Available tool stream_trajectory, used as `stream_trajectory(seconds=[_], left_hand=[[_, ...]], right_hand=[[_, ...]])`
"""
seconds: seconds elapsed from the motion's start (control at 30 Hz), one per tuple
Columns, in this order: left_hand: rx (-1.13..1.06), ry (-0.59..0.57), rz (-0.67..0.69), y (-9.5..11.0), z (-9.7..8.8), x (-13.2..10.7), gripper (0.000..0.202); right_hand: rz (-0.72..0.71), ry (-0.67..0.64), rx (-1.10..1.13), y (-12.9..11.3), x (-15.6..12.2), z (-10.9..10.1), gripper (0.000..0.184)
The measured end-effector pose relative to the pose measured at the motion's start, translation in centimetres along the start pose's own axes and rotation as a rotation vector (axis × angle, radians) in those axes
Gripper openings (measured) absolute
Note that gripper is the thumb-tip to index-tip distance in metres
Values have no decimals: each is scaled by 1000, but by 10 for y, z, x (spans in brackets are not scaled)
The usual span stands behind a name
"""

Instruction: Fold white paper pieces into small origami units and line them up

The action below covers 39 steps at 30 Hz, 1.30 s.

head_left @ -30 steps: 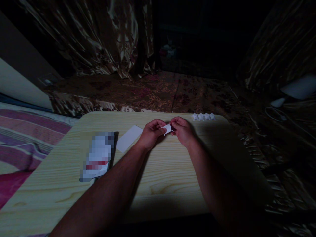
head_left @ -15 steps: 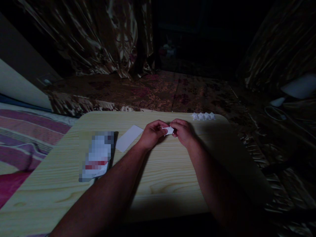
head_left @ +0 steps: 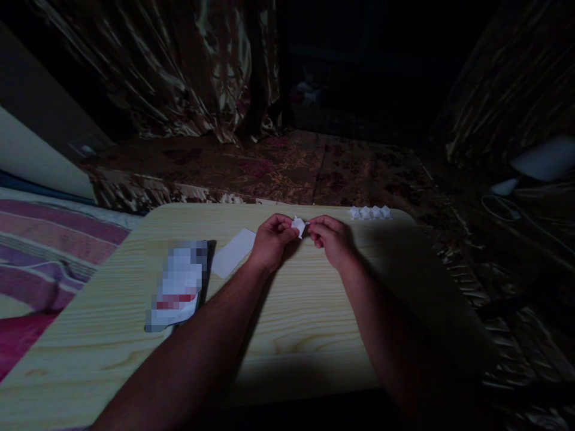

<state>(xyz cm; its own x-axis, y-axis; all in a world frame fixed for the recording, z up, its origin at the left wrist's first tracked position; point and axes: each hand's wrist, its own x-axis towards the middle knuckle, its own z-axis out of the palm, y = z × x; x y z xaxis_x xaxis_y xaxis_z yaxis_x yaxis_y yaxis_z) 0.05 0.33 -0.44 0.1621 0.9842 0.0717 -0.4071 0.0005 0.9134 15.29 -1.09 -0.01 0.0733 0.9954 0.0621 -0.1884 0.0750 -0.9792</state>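
Over the far middle of the table, my left hand (head_left: 272, 240) pinches a small white paper star (head_left: 298, 226) between thumb and fingers. Its points stick out above and below the fingertips. My right hand (head_left: 329, 237) is closed at the star's right side, its thumb and forefinger pinching one tip. Several finished-looking white paper stars (head_left: 371, 213) stand in a row near the table's far right edge. To the left of my left hand lies a flat stack or sheet of white paper (head_left: 233, 252).
A blurred-out package (head_left: 177, 284) lies on the light wooden table (head_left: 309, 335) beside my left forearm. At the left is a bed with striped bedding (head_left: 49, 239). A white lamp (head_left: 543, 160) stands at the right, and patterned curtains (head_left: 215, 66) hang behind.
The paper in my hands has turned; it lay flat and angular, and now its star points show. My right fingers have shifted to a tip at its right side.
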Motion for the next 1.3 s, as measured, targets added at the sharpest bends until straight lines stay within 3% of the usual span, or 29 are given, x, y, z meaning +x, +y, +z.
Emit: stream_trajectory(seconds=[0.33, 0.63, 0.83, 1.3], left_hand=[[101, 40, 55, -4, 1, 0, 29], [19, 100, 73, -1, 4, -1, 44], [7, 84, 57, 0, 4, -3, 45], [80, 120, 101, -3, 3, -1, 43]], right_hand=[[-105, 65, -148, 2, -1, 3, 13], [-59, 47, -208, 0, -5, 5, 16], [-110, 34, -271, 6, -6, 11, 18], [-40, 64, -227, 6, -9, 14, 18]])
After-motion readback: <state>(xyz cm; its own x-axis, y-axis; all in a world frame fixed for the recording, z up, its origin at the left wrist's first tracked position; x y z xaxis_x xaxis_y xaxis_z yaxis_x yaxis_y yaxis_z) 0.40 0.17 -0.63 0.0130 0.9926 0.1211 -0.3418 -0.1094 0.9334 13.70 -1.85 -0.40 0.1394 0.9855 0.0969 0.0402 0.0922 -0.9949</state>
